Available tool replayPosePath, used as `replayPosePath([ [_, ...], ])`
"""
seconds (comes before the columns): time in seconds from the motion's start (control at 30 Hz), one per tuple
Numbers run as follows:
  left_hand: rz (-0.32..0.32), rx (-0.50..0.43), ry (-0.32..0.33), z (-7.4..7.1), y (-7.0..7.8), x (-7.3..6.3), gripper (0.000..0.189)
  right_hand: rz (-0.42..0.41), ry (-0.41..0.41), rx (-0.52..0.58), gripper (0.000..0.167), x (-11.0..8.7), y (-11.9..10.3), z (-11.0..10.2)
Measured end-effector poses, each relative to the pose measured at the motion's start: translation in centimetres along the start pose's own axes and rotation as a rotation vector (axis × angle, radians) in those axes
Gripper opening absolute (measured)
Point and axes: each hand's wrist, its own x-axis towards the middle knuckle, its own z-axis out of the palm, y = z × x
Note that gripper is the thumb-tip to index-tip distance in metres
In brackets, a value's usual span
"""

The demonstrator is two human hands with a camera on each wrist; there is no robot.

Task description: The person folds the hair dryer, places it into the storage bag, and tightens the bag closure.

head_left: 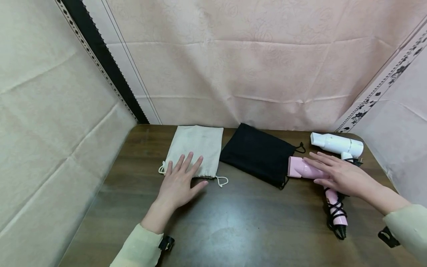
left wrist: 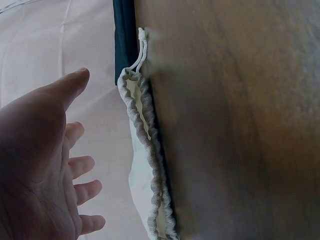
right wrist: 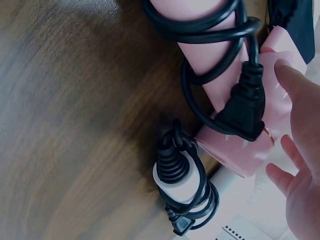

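My left hand (head_left: 178, 185), fingers spread, hovers at the drawstring end of a white cloth pouch (head_left: 200, 142). In the left wrist view the pouch's gathered mouth (left wrist: 150, 145) gapes slightly beside that hand, which holds nothing. On the other side, my right hand (head_left: 345, 176) reaches over a pink hair dryer (head_left: 305, 170) with its fingers extended. The thumb lies close along the dryer's barrel in the right wrist view. A black cord and plug (right wrist: 242, 107) wrap the pink handle, which points toward me. Part of the barrel is hidden under the hand.
Between the hands lies a black drawstring pouch (head_left: 257, 154), its corded end by the pink dryer's nozzle. Behind the right hand is a white hair dryer (head_left: 337, 144), with a black cord (right wrist: 210, 205) around its handle. Cloth curtains (head_left: 233, 66) enclose the wooden table (head_left: 220, 230).
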Motion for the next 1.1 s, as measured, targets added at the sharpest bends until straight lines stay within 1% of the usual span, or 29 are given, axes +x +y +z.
replayPosePath([
  [0.1, 0.001, 0.001, 0.000, 0.0, 0.0, 0.0, 0.082, 0.019, -0.004, -0.014, 0.077, 0.0, -0.1, 0.3],
  [0.2, 0.000, 0.004, -0.004, 0.0, 0.0, 0.0, 0.082, 0.018, 0.018, -0.019, 0.076, 0.0, -0.2, 0.5],
  [0.3, 0.003, 0.006, -0.003, 0.1, 0.0, -0.1, 0.081, 0.010, 0.031, -0.017, 0.080, 0.0, -0.2, 0.5],
  [0.37, 0.005, 0.006, -0.003, 0.1, 0.0, -0.1, 0.081, 0.020, 0.023, -0.020, 0.083, 0.0, -0.4, 0.4],
  [0.47, 0.006, 0.004, -0.008, 0.1, 0.0, -0.1, 0.082, 0.052, -0.010, -0.032, 0.084, 0.0, -0.6, 0.1],
  [0.6, 0.003, -0.001, -0.019, 0.1, -0.1, -0.1, 0.082, 0.124, -0.064, -0.045, 0.075, 0.1, -1.1, -0.3],
  [0.7, 0.001, -0.004, -0.024, 0.0, 0.0, -0.2, 0.082, 0.161, -0.085, -0.055, 0.068, 0.1, -1.6, -0.6],
  [0.9, 0.003, -0.012, -0.028, 0.0, 0.0, -0.3, 0.082, 0.201, -0.091, -0.090, 0.062, -0.3, -2.5, -1.2],
  [1.1, 0.009, -0.008, -0.012, 0.0, 0.1, -0.3, 0.082, 0.252, -0.108, -0.095, 0.059, -0.4, -3.1, -1.8],
])
